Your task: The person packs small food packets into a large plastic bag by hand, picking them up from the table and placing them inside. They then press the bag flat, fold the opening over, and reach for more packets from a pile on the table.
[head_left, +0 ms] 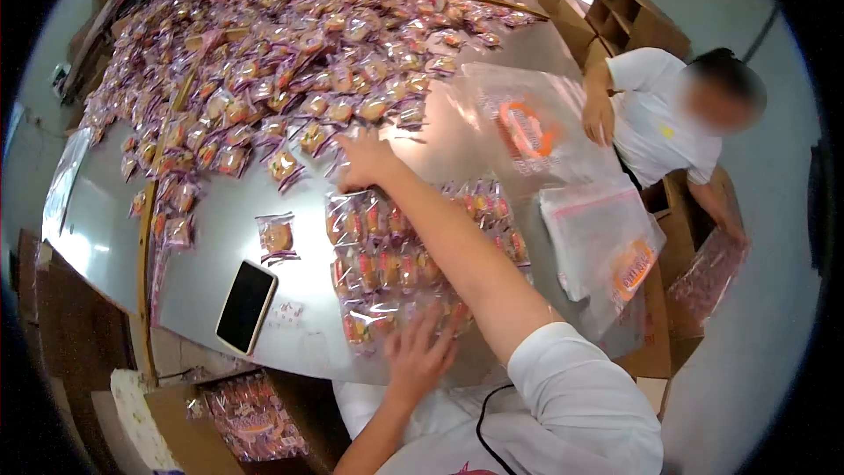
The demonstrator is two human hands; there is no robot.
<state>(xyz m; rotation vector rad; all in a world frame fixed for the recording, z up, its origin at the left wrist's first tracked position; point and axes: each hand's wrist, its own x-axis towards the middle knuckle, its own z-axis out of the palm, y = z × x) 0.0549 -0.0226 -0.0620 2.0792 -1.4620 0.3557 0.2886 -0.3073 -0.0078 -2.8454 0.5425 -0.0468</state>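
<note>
My right hand (pixel 366 161) reaches across to the near edge of a big heap of individually wrapped cookies (pixel 290 53). Its fingers close around a clear-wrapped cookie (pixel 314 139), partly hidden by the hand. Below my right arm lies a block of wrapped cookies set in rows (pixel 378 268), under clear plastic at its near end. My left hand (pixel 422 354) rests on the near end of this block, fingers spread and holding nothing. One wrapped cookie (pixel 277 237) lies alone left of the block.
A phone (pixel 247 308) lies on the metal table (pixel 202 268). Clear printed bags (pixel 598 242) are stacked at the right. Below the table edge, an open carton (pixel 176 413) holds a filled pack. Beside cartons at right, a co-worker (pixel 664 123) holds another pack (pixel 712 273).
</note>
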